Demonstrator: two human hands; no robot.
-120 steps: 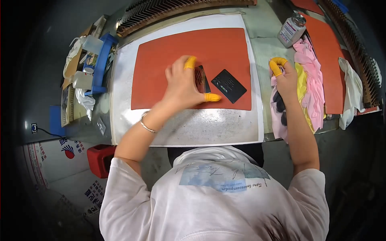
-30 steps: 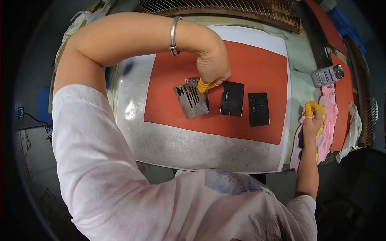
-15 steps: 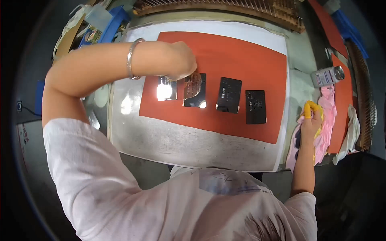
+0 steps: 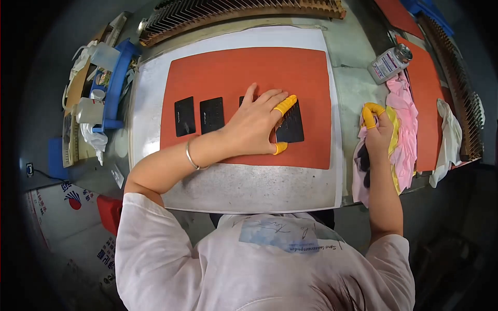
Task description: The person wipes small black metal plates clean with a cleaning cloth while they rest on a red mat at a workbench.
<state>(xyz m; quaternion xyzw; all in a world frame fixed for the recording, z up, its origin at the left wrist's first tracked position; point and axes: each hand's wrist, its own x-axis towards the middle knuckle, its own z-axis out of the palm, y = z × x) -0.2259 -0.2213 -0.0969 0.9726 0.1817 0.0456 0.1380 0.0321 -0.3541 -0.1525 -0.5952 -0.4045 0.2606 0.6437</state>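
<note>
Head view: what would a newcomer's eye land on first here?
The orange-red mat fills the middle of the bench, with a row of black rectangular plates on it. The left hand, in yellow finger cots, lies flat over the right-most plate. At the right edge, the right hand clutches a pink and yellow cloth.

left hand [image 4: 258, 124] covers most of a third black panel [image 4: 244, 99], overlaps a fourth black panel [image 4: 291, 126]; dark item under the pink cloth [image 4: 402, 129] unidentifiable.
</note>
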